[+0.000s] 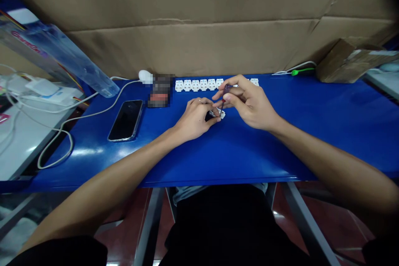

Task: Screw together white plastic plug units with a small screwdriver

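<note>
Left hand (195,119): pinching white module (222,113) against blue tabletop (249,149).
Right hand (249,104): gripping small screwdriver (226,91), tip at module.
Behind: row of white modules (195,85).

The phone (125,120) lies left of both hands (195,119).

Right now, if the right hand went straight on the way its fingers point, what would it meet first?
Probably the left hand, whose bent fingers lie just beyond the fingertips of the right hand. Depth is unclear: the right hand, with its slim purple-handled tool, may sit higher and pass over.
</note>
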Demonstrator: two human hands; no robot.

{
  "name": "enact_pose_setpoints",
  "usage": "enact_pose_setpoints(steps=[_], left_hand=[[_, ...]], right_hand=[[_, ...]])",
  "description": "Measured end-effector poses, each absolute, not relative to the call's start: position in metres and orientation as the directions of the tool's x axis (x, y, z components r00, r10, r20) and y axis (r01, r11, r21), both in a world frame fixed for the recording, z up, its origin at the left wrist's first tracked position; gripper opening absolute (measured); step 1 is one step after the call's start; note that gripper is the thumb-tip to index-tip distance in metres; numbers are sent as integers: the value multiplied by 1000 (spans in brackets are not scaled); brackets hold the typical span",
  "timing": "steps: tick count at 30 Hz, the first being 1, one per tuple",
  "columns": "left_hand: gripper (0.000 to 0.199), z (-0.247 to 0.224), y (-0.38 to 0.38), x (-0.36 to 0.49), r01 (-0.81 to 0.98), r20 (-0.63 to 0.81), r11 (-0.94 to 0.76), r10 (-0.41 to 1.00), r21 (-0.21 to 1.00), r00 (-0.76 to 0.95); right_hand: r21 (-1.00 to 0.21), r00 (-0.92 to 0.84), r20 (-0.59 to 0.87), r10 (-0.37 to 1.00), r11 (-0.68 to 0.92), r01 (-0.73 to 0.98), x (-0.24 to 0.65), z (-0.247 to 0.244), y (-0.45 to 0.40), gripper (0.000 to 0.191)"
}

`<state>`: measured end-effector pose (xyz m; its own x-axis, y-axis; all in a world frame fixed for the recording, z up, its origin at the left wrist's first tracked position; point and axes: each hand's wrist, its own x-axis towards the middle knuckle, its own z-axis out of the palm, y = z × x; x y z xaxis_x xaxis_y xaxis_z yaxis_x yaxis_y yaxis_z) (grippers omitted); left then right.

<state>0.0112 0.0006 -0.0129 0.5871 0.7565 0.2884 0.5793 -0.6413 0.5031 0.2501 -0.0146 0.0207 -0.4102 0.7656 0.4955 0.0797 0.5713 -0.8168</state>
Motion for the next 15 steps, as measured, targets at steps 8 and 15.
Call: enact_pose_setpoints(steps=[8,15], left_hand=[[3,3,-16,19,691,243,-561,825,456,510],[4,-5,-11,17,664,274,-576,815,477,510]], right_hand=[[-829,-340,477,811,543,134,245,22,-23,30],[-837,-322,465,825,528,145,242,22,-26,30]])
